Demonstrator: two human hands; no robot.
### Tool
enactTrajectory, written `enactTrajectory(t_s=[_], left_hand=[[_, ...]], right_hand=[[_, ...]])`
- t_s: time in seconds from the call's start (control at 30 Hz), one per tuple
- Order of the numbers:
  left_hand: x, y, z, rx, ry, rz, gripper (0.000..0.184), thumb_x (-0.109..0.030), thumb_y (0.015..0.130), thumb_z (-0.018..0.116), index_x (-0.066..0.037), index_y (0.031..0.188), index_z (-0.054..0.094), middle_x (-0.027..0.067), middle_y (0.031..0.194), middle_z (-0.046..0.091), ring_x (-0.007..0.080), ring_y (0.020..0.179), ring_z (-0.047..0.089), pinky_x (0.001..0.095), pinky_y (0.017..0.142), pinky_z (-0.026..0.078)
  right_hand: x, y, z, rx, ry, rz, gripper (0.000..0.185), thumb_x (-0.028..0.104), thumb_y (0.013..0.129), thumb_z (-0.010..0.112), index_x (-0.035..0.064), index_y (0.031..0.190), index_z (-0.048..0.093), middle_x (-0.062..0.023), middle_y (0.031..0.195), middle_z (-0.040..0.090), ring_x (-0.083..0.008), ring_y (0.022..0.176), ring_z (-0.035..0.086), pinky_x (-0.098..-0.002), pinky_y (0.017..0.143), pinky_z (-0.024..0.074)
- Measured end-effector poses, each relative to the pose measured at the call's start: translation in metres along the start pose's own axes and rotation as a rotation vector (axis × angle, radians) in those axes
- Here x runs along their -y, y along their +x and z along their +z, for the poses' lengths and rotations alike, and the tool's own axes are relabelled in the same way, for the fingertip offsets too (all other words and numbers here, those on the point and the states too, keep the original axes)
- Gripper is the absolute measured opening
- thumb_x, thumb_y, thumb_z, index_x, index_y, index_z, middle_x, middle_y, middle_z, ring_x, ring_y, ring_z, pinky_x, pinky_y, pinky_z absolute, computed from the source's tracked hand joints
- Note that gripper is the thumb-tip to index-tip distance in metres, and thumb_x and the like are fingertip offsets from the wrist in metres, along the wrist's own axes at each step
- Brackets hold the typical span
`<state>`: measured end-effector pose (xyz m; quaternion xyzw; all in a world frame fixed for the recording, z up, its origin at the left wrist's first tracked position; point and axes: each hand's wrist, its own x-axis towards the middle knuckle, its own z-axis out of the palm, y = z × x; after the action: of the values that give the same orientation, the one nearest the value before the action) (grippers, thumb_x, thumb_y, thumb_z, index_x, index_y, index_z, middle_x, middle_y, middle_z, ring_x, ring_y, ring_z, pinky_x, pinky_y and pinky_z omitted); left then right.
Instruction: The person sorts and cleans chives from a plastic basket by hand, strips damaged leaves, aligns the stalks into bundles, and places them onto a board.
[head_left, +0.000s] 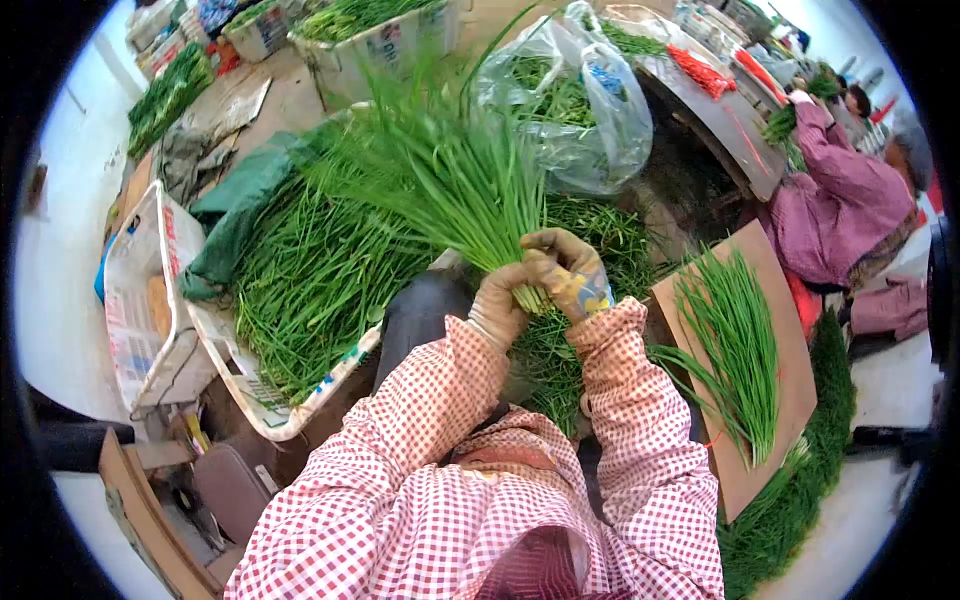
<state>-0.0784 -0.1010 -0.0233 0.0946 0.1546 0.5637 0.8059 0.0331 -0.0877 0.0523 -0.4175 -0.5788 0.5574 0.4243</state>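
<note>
Clock: read from the two hands, with 12 straight ahead.
Bunch: garlic chives, by the look of them (470,190), at the centre, leaves fanning up toward 11 o'clock, tips blurred.
Left hand: gloved (500,305), closed round the bunch near the stem ends.
Right hand: gloved (567,272), fingers curled in close against the stems; whether a strand is pinched there, I cannot tell.
Handling: the left grip is best kept low and snug, firm enough to stop stems slipping but not bruising them; the right works better with fingertips only, on one or two strands, keeping the butts level.
Cardboard: a flat sheet (672,300) between 3 and 4 o'clock, chives (735,350) lying on it.
Crate: white plastic (290,428), toward 8 o'clock, beside the knee (425,315), with heaped chives (320,270) and a green cloth (235,215) at its far side.
Bag: clear plastic (628,130), between 12 and 1, holding greens.
In the way: the knee sits close to the left forearm, and loose greens (550,375) lie below the hands at 6.
Co-worker: a person in a pink checked top (840,205), at 2 o'clock, well apart.
</note>
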Motion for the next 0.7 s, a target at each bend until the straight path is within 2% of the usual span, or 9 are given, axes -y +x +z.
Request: enactTrajectory(t_s=[0.07,0.17,0.23,0.3,0.37,0.4,0.43,0.5,0.7], left_hand=[[0.007,-0.004,-0.011,-0.054,-0.125,0.066,0.034,-0.014,0.076,0.065,0.003,0.106,0.06,0.0085,0.102,0.064,0.0222,0.096,0.061,0.035,0.088,0.049],[0.015,-0.003,-0.025,-0.126,-0.11,0.032,0.038,-0.013,0.074,0.065,0.003,0.108,0.06,0.01,0.105,0.064,0.0237,0.1,0.061,0.0366,0.091,0.048],[0.017,0.002,-0.041,-0.128,-0.142,0.012,0.037,-0.012,0.073,0.065,0.003,0.107,0.06,0.0109,0.101,0.065,0.0245,0.095,0.062,0.0375,0.089,0.049],[0.018,0.004,-0.05,-0.122,-0.163,-0.047,0.036,-0.011,0.07,0.064,0.002,0.103,0.061,0.0126,0.093,0.067,0.0262,0.086,0.065,0.0392,0.085,0.051],[0.025,0.004,-0.049,-0.194,-0.165,-0.023,0.036,-0.012,0.07,0.064,0.003,0.103,0.061,0.0123,0.089,0.068,0.0268,0.082,0.066,0.0397,0.081,0.053],[0.029,0.006,-0.052,-0.21,-0.179,-0.053,0.035,-0.011,0.071,0.064,0.002,0.103,0.062,0.0116,0.09,0.068,0.0263,0.082,0.066,0.0394,0.08,0.054],[0.032,0.007,-0.056,-0.228,-0.194,-0.081,0.034,-0.01,0.071,0.064,0.002,0.103,0.062,0.0109,0.091,0.068,0.0258,0.082,0.066,0.0392,0.078,0.054],[0.039,0.011,-0.065,-0.221,-0.237,-0.077,0.034,-0.008,0.072,0.063,-0.001,0.105,0.062,0.009,0.094,0.068,0.0251,0.082,0.066,0.0375,0.077,0.055],[0.031,0.008,-0.044,-0.383,-0.092,-0.124,0.036,-0.006,0.076,0.064,-0.004,0.111,0.061,0.0066,0.101,0.066,0.0215,0.091,0.064,0.0358,0.08,0.054]], right_hand=[[-0.004,0.011,0.0,0.199,-0.166,0.007,0.037,0.026,0.079,0.07,0.0017,0.106,0.063,0.0032,0.079,0.057,-0.0071,0.071,0.052,-0.023,0.069,0.0435],[-0.01,0.013,0.003,0.186,-0.1,0.101,0.037,0.025,0.078,0.071,0.0024,0.107,0.062,0.0014,0.081,0.059,-0.0095,0.075,0.056,-0.0256,0.074,0.0454],[-0.011,0.011,-0.004,-0.03,0.038,0.091,0.027,0.021,0.081,0.069,0.0031,0.099,0.062,0.0002,0.081,0.06,-0.0137,0.075,0.061,-0.0251,0.074,0.0485],[-0.022,0.015,-0.022,-0.234,0.057,0.055,0.031,0.025,0.082,0.07,0.0022,0.102,0.062,-0.003,0.083,0.062,-0.0099,0.072,0.057,-0.026,0.066,0.0474],[-0.029,0.015,-0.043,-0.022,-0.198,0.246,0.041,0.033,0.082,0.071,-0.0001,0.105,0.061,-0.0062,0.087,0.063,-0.0123,0.077,0.059,-0.0281,0.069,0.0493],[-0.043,0.016,-0.045,0.045,-0.263,0.439,0.05,0.035,0.08,0.072,-0.0008,0.111,0.057,-0.0126,0.098,0.064,-0.0203,0.087,0.063,-0.0333,0.075,0.0511],[-0.072,0.013,-0.051,0.135,-0.548,0.428,0.065,0.042,0.074,0.074,0.0007,0.119,0.052,-0.0193,0.108,0.062,-0.031,0.097,0.062,-0.0388,0.082,0.0504],[-0.044,0.015,-0.033,0.413,-0.718,0.442,0.075,0.041,0.067,0.079,0.0004,0.122,0.049,-0.0193,0.112,0.06,-0.0309,0.101,0.06,-0.0389,0.083,0.0493],[-0.027,0.037,-0.004,0.548,-1.153,0.708,0.096,0.04,0.054,0.08,-0.0014,0.13,0.038,-0.0225,0.114,0.059,-0.0347,0.107,0.058,-0.0379,0.089,0.0472]])
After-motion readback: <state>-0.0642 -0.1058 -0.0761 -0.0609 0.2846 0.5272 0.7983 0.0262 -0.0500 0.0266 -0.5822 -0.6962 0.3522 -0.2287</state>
